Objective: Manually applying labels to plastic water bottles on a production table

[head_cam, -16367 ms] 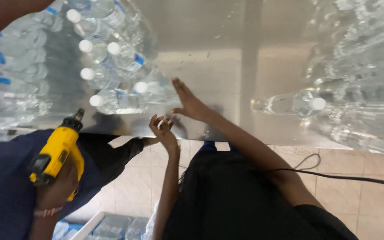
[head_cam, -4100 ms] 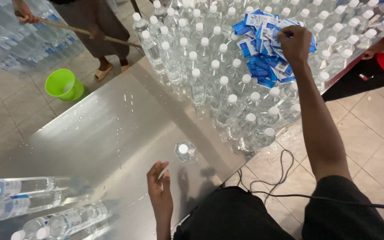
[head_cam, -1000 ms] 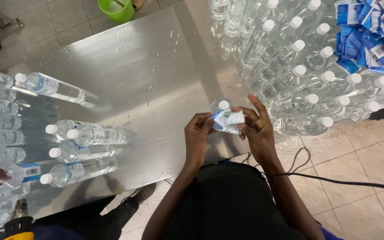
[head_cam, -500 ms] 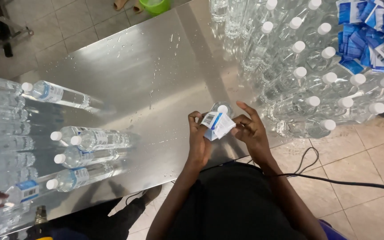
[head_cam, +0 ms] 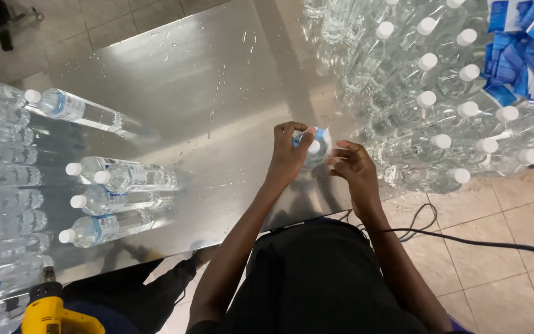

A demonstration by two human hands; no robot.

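Bottle [head_cam: 314, 148] between left hand [head_cam: 288, 154], right hand [head_cam: 355, 168].

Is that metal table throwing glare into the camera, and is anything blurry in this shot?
Head view: the steel table shows a soft bright sheen with water droplets, not blinding; it mirrors the lying bottles. The left hand and right hand around the upright bottle look slightly soft. Edges bend a little, like a wide lens.

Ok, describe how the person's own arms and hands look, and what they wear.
Both arms are bare to the shoulder, with no sleeves, gloves, rings or watch on the left hand or right hand. A black garment covers the torso. A thin black cable trails past the right forearm.
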